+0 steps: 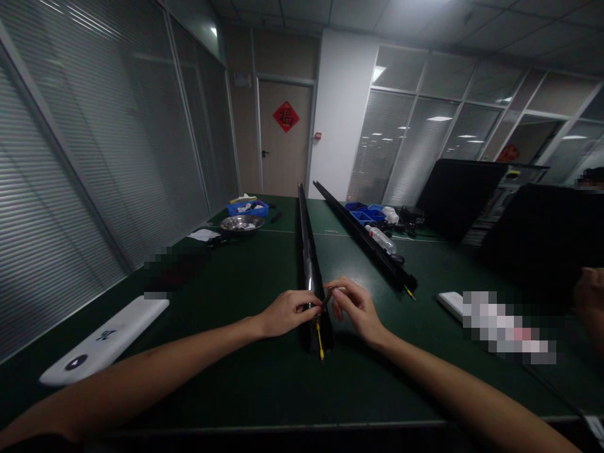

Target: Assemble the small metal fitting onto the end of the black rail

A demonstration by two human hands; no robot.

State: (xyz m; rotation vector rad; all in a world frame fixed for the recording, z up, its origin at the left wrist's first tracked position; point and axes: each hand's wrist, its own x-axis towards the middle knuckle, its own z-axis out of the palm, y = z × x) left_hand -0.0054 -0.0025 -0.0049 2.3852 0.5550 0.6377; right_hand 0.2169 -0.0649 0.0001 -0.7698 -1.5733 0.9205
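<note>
A long black rail [307,251] runs away from me along the green table, its near end between my hands. My left hand [291,313] lies over the rail's near end, thumb and fingers closed together; what sits between the fingertips is hidden. From the right side, my right hand [357,309] pinches a small dark strip-like piece [326,298] against that end, close to the left fingertips. A yellow wire [320,343] sticks out of the rail's end toward me. Farther right lies a second black rail [363,236], with a yellow-tipped lead [409,292] at its near end.
On the green table [226,377] a white device [111,340] lies left, another white object [450,303] right. Farther back are a metal bowl [241,223], a blue basket [248,209], blue bins [362,217] and a plastic bottle [381,239]. Another person's hand [591,292] shows at right.
</note>
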